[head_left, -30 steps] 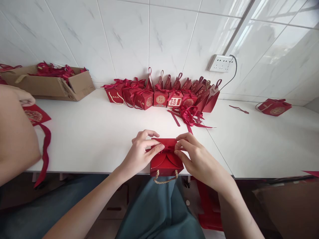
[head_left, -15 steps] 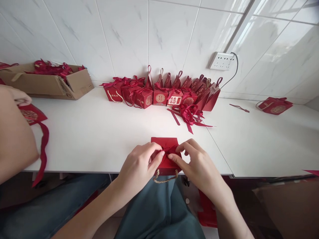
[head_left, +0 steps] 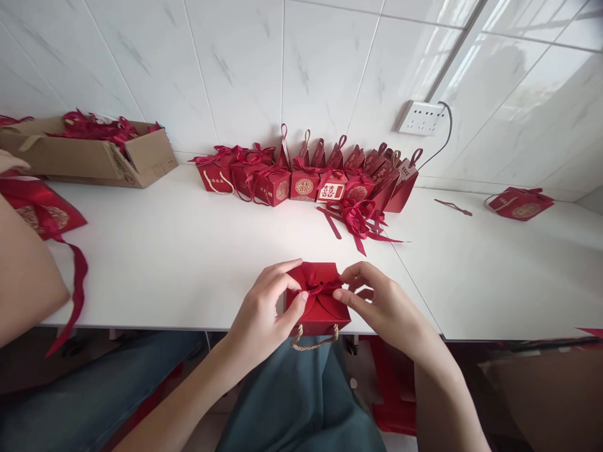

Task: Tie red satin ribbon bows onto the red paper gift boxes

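Observation:
In front of me a red gift box (head_left: 318,320) with a twisted gold rope handle (head_left: 315,344) sits at the table's front edge. A dark red ribbon (head_left: 322,288) is knotted across its top flaps. My left hand (head_left: 276,301) pinches the ribbon's left part between thumb and fingers. On the other side, my right hand (head_left: 377,298) pinches the right part. The knot shows between the two hands, and the ribbon ends are partly hidden by my fingers.
Finished red gift boxes (head_left: 304,184) stand in rows by the wall, with loose ribbons (head_left: 358,220) before them. A cardboard box (head_left: 108,166) of ribbons is at left, near a co-worker's arm (head_left: 28,270) and red box (head_left: 44,210). One gift box (head_left: 521,204) stands right.
My hands have drawn apart, pulling the ribbon sideways, and the knot and top flaps show more. At left, the co-worker's hand and red box have shifted.

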Demonstrator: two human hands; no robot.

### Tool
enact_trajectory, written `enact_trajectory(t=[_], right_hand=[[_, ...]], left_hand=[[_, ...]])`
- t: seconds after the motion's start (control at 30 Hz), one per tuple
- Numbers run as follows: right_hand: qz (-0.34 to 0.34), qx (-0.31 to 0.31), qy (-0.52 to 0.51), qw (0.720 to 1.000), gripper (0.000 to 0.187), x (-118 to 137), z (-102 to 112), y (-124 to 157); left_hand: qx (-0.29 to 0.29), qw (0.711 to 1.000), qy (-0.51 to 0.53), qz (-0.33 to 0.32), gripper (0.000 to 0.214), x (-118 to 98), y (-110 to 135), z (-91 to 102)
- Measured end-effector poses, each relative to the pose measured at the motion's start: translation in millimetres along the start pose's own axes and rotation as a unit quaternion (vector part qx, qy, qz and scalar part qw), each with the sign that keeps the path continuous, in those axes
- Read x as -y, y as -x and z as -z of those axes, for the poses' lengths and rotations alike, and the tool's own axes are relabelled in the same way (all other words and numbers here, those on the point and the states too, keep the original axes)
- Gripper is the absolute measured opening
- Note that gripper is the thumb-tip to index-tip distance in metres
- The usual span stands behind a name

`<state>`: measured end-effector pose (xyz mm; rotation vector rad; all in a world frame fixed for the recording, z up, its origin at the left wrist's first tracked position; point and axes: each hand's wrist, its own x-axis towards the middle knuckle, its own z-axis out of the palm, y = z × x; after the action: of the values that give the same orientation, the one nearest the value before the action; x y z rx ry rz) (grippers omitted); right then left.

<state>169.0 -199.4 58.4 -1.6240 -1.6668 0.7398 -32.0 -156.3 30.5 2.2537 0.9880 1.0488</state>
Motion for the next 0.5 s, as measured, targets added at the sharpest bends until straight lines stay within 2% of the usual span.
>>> enact_trajectory(t=[0.17, 0.33, 0.5], right_hand=[[-0.070, -0.004, 0.015, 0.997, 0.038, 8, -8, 5], [-0.091, -0.030, 0.035, 0.995, 0.040, 14, -20, 6], [-0.107, -0.015, -0.020, 0.994, 0.034, 8, -21, 0]], left_hand=[[-0.025, 0.998, 0.000, 0.064, 0.014, 0, -1, -0.7], [-0.009, 0.993, 0.041, 0.108, 0.023, 0, -5, -1.1], [-0.010, 0.990, 0.065, 0.127, 0.028, 1, -7, -3.3]])
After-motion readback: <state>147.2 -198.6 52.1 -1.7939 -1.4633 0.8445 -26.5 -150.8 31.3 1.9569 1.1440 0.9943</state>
